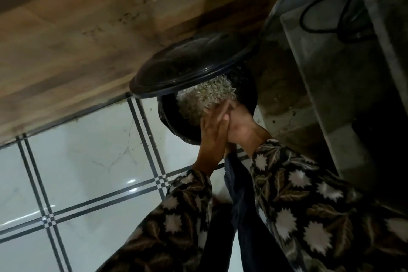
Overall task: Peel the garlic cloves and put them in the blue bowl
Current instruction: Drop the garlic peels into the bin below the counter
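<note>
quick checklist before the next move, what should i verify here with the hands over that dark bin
1. Lid open: ok, the dark lid is tilted up above the bin.
2. Hands over the opening: ok, the left hand and right hand are pressed together above the bin's rim.
3. Something held between the palms: cannot tell, nothing shows between them.
4. Bin has room: ok, the pale scraps sit below the rim.
5. Blue bowl and garlic within reach: cannot tell, neither is in view.
6. Sleeves clear of the bin: ok, the patterned sleeves end short of the rim.
</note>
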{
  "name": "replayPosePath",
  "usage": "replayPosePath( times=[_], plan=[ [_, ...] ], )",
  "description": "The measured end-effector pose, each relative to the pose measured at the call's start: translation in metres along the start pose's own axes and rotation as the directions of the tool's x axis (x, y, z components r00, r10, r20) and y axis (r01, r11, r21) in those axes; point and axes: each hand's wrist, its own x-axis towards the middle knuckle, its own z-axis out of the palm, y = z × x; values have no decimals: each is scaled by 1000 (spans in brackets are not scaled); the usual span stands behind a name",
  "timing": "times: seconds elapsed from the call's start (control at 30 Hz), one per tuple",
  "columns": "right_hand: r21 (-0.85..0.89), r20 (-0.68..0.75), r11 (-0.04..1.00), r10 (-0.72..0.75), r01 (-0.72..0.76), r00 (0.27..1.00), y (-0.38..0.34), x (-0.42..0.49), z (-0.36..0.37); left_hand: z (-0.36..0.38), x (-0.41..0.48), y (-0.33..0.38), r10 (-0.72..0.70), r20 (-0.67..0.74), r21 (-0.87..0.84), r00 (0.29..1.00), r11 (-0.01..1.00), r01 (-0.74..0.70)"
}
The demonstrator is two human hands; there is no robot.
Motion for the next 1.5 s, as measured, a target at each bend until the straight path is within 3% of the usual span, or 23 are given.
replayPosePath(
  times=[0.07, 0.13, 0.2, 0.23, 0.27, 0.33, 0.4, 0.47, 0.53, 0.6, 0.77, 0.87, 0.93, 1.07, 1.2, 1.27, 1.33, 1.43, 1.5],
  plan=[
    [-68, 17, 998, -7, 8, 1000, 2, 0, 6, 0, 10, -11, -186, -88, 122, 979, 973, 196],
    [-54, 27, 999, 4, -2, 1000, 4, -2, 8, 0, 18, -1, -202, -209, 73, 957, 972, 222],
    [-48, 35, 999, 1, 1, 999, 5, -6, 6, 3, 15, 11, -90, -71, 138, 993, 985, 99],
    [-120, 11, 993, -4, 5, 1000, 9, -13, 7, 5, 13, 2, -134, 18, 232, 991, 964, 126],
    [-214, 41, 977, -3, 12, 999, 13, -21, 9, 6, 19, -17, -265, -2, 262, 964, 930, 256],
    [-358, 86, 928, -81, 107, 993, 20, -39, 9, -2, 28, -42, -429, -110, 159, 897, 883, 442],
    [-410, 82, 894, -161, 180, 984, 23, -60, 0, -24, 14, -30, -384, -107, 65, 917, 918, 392],
    [-503, 8, 824, -297, 261, 955, 23, -87, -4, -51, -25, 28, -317, -90, 57, 944, 945, 322],
    [-533, -82, 776, -444, 337, 892, 32, -123, -3, -64, -62, 61, -274, -74, 26, 959, 961, 277],
    [-594, -84, 687, -570, 418, 818, 44, -168, -3, -71, -96, 96, -159, -86, 15, 983, 987, 161],
    [-577, 186, 452, -738, 680, 649, 51, -327, -6, -69, -166, 219, 37, -65, -101, 997, 994, -43],
    [-523, 227, 346, -825, 779, 518, 42, -425, -27, -53, -207, 298, 124, 12, -209, 992, 971, -119],
    [-504, 205, 266, -887, 821, 414, 43, -487, -56, -34, -243, 342, 188, 60, -275, 980, 947, -165],
    [-497, 17, 128, -987, 858, 157, 62, -582, -144, 36, -322, 398, 297, 160, -343, 941, 911, -229],
    [-504, -253, 119, -967, 856, -14, 94, -631, -277, 161, -398, 417, 361, 384, -253, 850, 926, -279],
    [-533, -358, 149, -932, 833, -63, 110, -650, -349, 224, -432, 415, 409, 436, -120, 802, 909, -398],
    [-578, -437, 193, -894, 793, -101, 127, -669, -413, 271, -454, 410, 483, 396, 57, 781, 836, -546],
    [-667, -518, 250, -832, 702, -196, 150, -690, -485, 304, -460, 402, 581, 355, 373, 732, 630, -681],
    [-762, -538, 331, -801, 557, -261, 166, -696, -513, 309, -455, 399, 595, 423, 423, 684, 538, -729]
  ],
)
